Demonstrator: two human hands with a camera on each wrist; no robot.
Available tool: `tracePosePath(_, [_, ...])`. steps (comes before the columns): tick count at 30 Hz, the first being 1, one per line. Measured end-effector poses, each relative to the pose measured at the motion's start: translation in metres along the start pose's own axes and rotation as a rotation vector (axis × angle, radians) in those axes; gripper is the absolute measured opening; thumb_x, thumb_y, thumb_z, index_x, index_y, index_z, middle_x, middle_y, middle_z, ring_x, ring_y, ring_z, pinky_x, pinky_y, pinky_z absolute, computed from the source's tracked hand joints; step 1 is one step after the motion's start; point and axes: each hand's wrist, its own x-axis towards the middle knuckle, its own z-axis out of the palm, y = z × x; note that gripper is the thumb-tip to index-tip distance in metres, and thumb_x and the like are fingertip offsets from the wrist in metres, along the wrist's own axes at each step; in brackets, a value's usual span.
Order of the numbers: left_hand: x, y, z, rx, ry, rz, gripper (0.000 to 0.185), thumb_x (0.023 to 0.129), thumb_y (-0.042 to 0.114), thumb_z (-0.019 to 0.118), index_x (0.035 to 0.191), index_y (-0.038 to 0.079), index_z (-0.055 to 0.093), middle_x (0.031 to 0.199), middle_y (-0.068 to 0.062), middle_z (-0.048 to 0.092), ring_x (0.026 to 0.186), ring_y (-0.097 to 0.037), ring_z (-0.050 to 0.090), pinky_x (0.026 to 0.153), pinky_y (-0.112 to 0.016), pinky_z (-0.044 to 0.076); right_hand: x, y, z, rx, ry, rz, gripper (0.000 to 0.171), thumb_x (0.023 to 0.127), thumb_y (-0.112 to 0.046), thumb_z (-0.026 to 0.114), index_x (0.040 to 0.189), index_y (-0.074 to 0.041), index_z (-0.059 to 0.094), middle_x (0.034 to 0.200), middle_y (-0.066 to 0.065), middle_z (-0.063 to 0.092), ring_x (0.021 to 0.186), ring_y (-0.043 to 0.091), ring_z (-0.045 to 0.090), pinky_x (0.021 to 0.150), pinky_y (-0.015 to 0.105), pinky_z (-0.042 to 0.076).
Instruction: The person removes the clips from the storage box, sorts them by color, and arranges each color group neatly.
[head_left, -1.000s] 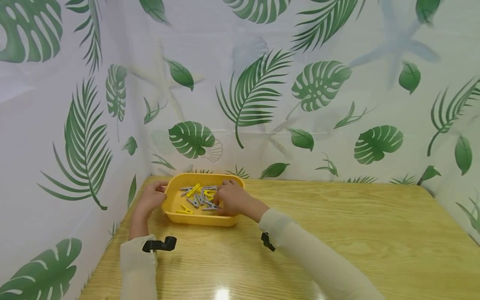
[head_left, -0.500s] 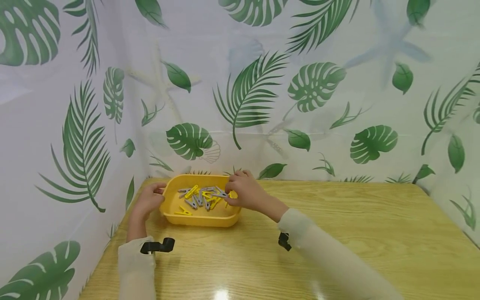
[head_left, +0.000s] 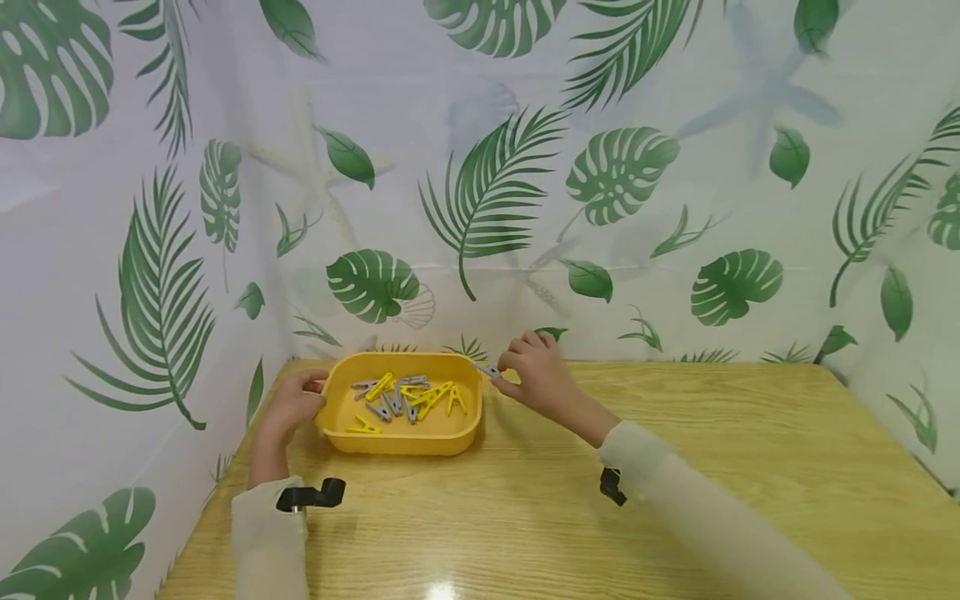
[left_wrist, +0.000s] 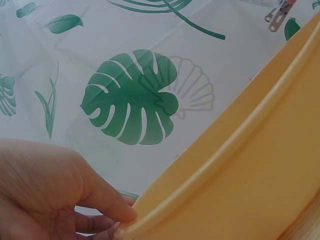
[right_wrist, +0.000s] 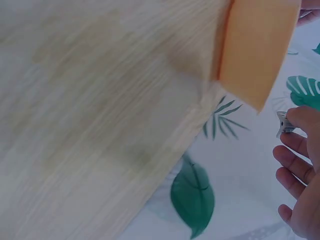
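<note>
A yellow plastic basin (head_left: pixel 405 445) stands on the wooden table, holding several grey and yellow clothespins (head_left: pixel 431 400). At its left end my left hand (head_left: pixel 291 404) pinches the rim, thumb on top and fingertips below in the left wrist view. Just past the right rim, my right hand (head_left: pixel 543 377) is raised above the table. Between thumb and index finger it pinches a grey clothespin (head_left: pixel 489 369), which points toward the basin. The right wrist view shows this clothespin (right_wrist: pixel 284 125) mostly covered by the fingertips, the other fingers loosely bent.
The wooden table (head_left: pixel 675 450) stretches off to the right and toward me. Behind it and on the left hangs a white cloth (head_left: pixel 495 275) printed with green leaves. Each wrist carries a black camera mount (head_left: pixel 311 496).
My right hand has risen out of the basin and moved right with a grey clothespin. My left hand stays on the rim. The view has shifted slightly.
</note>
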Motion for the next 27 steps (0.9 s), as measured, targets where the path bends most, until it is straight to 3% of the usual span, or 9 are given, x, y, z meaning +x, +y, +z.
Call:
tracePosePath(8, [-0.001,0.0,0.0,-0.005,0.0,0.002,0.058,0.088,-0.006,0.049,0.144,-0.014,0.043,0.126,-0.033,0.052,0.105,-0.035,0.052,0.078,-0.026,0.049,-0.024,0.02,0.01,-0.063,-0.015,0.049,0.02,0.085,-0.028,0.083,0.081,-0.011,0.073,0.084,0.004,0.069,0.084,0.026,0.054,0.092,0.055,0.045])
tracePosePath(19, [-0.002,0.0,0.002,-0.008,0.001,-0.011,0.057,0.088,-0.007,0.048,0.145,-0.014,0.042,0.13,-0.034,0.05,0.109,-0.037,0.051,0.086,-0.031,0.051,-0.047,0.036,0.033,-0.139,-0.015,0.065,0.025,0.083,-0.029,0.084,0.077,-0.009,0.07,0.081,0.006,0.066,0.084,0.029,0.057,0.087,0.053,0.046])
tracePosePath(27, [-0.003,0.002,0.0,-0.003,0.004,0.002,0.058,0.088,-0.006,0.049,0.145,-0.014,0.043,0.127,-0.033,0.051,0.107,-0.036,0.051,0.081,-0.028,0.05,-0.05,0.037,0.039,-0.117,-0.106,0.123,0.024,0.089,-0.032,0.079,0.083,-0.011,0.068,0.086,0.005,0.067,0.087,0.027,0.055,0.09,0.053,0.043])
